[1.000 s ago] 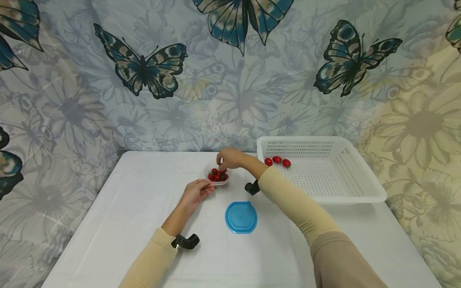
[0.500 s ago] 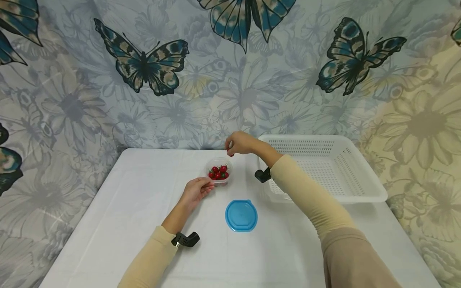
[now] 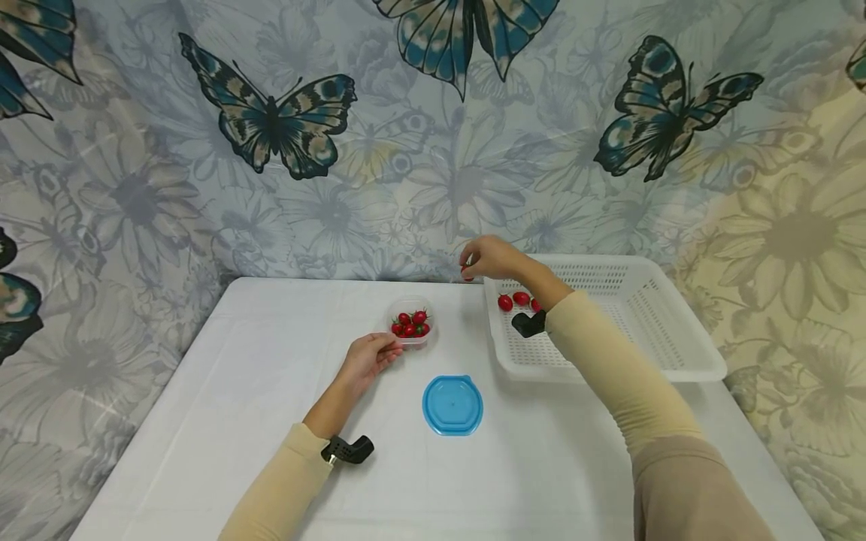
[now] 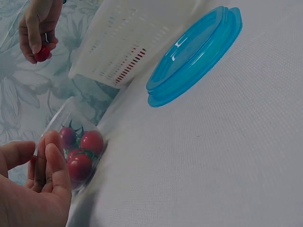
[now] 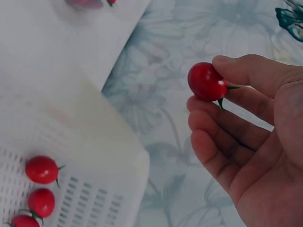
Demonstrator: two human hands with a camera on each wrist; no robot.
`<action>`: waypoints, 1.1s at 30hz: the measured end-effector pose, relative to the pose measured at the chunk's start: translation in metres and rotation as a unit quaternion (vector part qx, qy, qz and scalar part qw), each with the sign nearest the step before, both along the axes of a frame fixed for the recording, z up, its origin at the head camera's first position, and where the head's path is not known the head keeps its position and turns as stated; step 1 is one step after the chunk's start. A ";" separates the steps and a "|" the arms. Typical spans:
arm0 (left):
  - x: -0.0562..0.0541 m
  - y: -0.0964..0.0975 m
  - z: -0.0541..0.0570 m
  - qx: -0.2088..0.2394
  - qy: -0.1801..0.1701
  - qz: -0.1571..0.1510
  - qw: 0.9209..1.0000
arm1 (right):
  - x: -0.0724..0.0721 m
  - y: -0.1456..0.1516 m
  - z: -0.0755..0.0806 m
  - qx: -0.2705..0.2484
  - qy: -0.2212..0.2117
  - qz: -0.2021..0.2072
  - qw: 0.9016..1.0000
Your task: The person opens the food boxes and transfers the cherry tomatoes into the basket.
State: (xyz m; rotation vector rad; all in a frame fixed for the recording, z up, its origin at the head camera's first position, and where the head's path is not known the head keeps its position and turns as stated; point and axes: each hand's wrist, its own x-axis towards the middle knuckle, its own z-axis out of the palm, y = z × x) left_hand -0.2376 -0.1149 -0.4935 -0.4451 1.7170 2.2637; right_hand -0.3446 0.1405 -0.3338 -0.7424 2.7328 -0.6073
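Note:
My right hand [image 3: 497,259] pinches a cherry tomato [image 5: 207,81] between thumb and fingers, its green stem turned toward the palm. It is raised near the basket's back left corner. My left hand [image 3: 368,361] holds the near left edge of a small clear plastic container [image 3: 411,342], thumb and fingers at its rim. Several cherry tomatoes [image 4: 79,166] with green stems lie inside the container. In the white perforated basket [image 3: 690,353], more cherry tomatoes [image 5: 41,169] sit in the left back part, one partly behind the right wrist's camera in the head view.
A round blue lid [image 3: 452,406] lies on the white-covered table [image 3: 203,421], in front of the container. The basket stands at the table's right side. Behind the table's back edge hangs a butterfly-patterned cloth [image 3: 433,188].
My right hand has moved from over the container to the right, toward the basket, with a cherry tomato in its fingers. The left hand has stayed at the container.

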 end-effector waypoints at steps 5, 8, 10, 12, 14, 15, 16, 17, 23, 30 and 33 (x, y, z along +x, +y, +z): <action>0.001 0.001 0.002 -0.008 -0.004 0.002 1.000 | -0.001 0.023 0.001 -0.020 -0.015 -0.018 1.000; 0.001 0.001 0.004 -0.006 -0.003 0.001 1.000 | -0.004 0.037 -0.001 -0.027 -0.023 -0.034 0.999; 0.001 0.001 0.004 -0.005 -0.004 0.001 1.000 | -0.007 0.046 -0.005 -0.027 -0.022 -0.038 0.999; 0.001 0.001 0.004 -0.004 -0.003 0.001 1.000 | -0.010 0.054 -0.010 -0.023 -0.018 -0.041 0.999; 0.001 0.001 0.005 -0.003 -0.003 0.003 1.000 | -0.012 0.061 -0.017 -0.014 -0.018 -0.042 0.999; 0.001 0.001 0.005 -0.003 -0.002 0.003 1.000 | -0.013 0.064 -0.021 -0.007 -0.021 -0.043 0.999; 0.002 0.001 0.005 -0.002 -0.001 0.003 1.000 | -0.013 0.067 -0.025 -0.001 -0.026 -0.047 0.999; 0.002 0.001 0.004 -0.003 0.001 0.003 1.000 | -0.013 0.069 -0.029 0.004 -0.033 -0.053 0.998; 0.004 0.001 0.002 -0.003 0.007 0.004 1.000 | -0.015 0.073 -0.051 0.029 -0.068 -0.062 0.995; 0.003 0.001 0.001 -0.005 0.012 -0.002 1.000 | -0.018 0.073 -0.074 0.068 -0.070 -0.046 0.994; 0.003 0.001 0.002 -0.005 0.013 -0.002 1.000 | -0.019 0.071 -0.082 0.078 -0.069 -0.042 0.994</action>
